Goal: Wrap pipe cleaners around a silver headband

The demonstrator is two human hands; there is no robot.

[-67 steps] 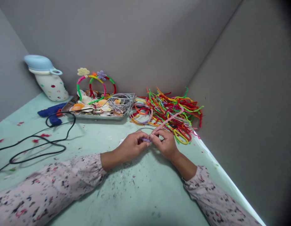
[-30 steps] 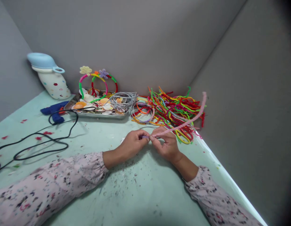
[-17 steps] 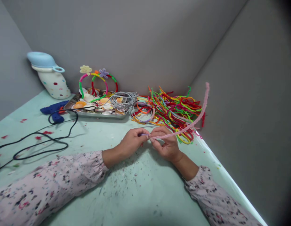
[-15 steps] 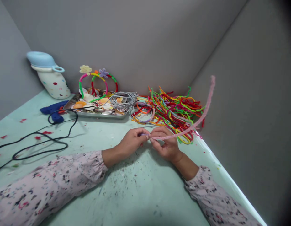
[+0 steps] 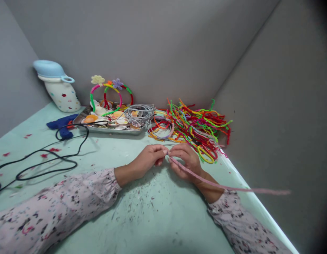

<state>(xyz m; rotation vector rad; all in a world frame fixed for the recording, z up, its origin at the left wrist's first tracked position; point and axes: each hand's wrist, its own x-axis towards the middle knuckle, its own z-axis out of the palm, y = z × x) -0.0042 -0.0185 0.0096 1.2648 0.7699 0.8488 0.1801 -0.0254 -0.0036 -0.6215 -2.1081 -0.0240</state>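
Note:
My left hand and my right hand meet fingertip to fingertip above the middle of the table. Both are closed in a pinch. From the point where they meet, a pink pipe cleaner runs across my right palm and wrist, its loose end sticking out beyond the table's right edge. A thin grey wire arcs just behind the fingers. A small purple bit shows at my left fingertips, where the fingers hide most of the wire. My right fingers hold the pink pipe cleaner near its start.
Behind lies a heap of coloured pipe cleaners. A metal tray holds shells, a grey wire coil and two flowered headbands. A blue glue gun with a black cable and a bottle stand left.
The free end of the pink pipe cleaner has swung from upright down to the right, now crossing over my right wrist. Both hands stay nearly in place.

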